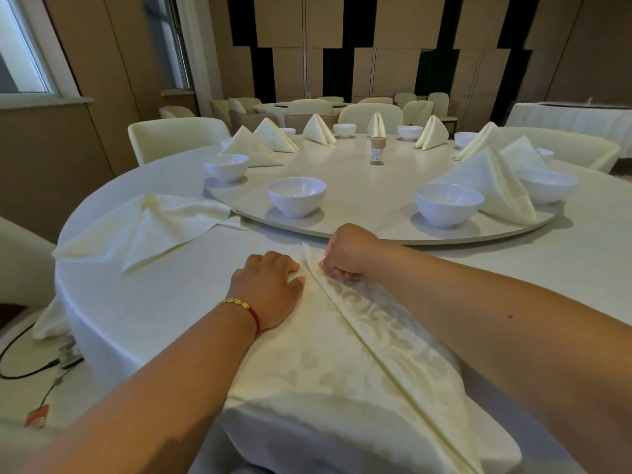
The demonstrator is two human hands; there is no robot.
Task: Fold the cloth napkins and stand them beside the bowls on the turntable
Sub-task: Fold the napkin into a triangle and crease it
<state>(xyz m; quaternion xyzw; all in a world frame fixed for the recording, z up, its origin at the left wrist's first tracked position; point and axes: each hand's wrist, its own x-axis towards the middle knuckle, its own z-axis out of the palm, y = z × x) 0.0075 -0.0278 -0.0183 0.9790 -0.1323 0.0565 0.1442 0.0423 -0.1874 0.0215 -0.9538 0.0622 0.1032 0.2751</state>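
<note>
A cream patterned napkin (pixel 345 367) lies on the table in front of me, folded with a crease running from its far tip toward me. My left hand (pixel 270 289) presses flat on its left half near the tip. My right hand (pixel 349 251) pinches the cloth at the tip. Beyond them is the round turntable (pixel 359 213) with several white bowls; the nearest are one bowl (pixel 297 196) and another bowl (pixel 448 203). Several folded napkins stand beside bowls, such as the standing napkin (pixel 492 183) at right.
More loose cream napkins (pixel 150 227) lie on the white tablecloth at left. A small brown shaker (pixel 377 150) stands near the turntable's middle. Cream chairs (pixel 178 135) ring the table. Cables lie on the floor at lower left.
</note>
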